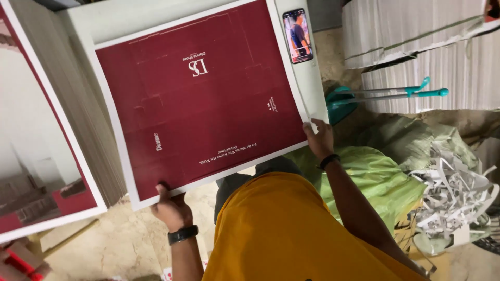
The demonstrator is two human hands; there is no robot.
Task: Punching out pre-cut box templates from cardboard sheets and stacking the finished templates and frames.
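A large dark red printed sheet (203,93) with a white border lies in front of me on a pale table (104,21). My left hand (171,208), with a black wristwatch, grips its near left corner with the thumb on top. My right hand (319,139), with a black wristband, pinches the near right corner. The sheet's near edge hangs past the table towards my yellow shirt.
A tall stack of similar sheets (47,130) stands at the left. A lit phone (298,35) lies on the table's right edge. To the right are bundled white paper stacks (416,36), a teal dustpan (344,101), green sacks (375,177) and white paper trimmings (453,192).
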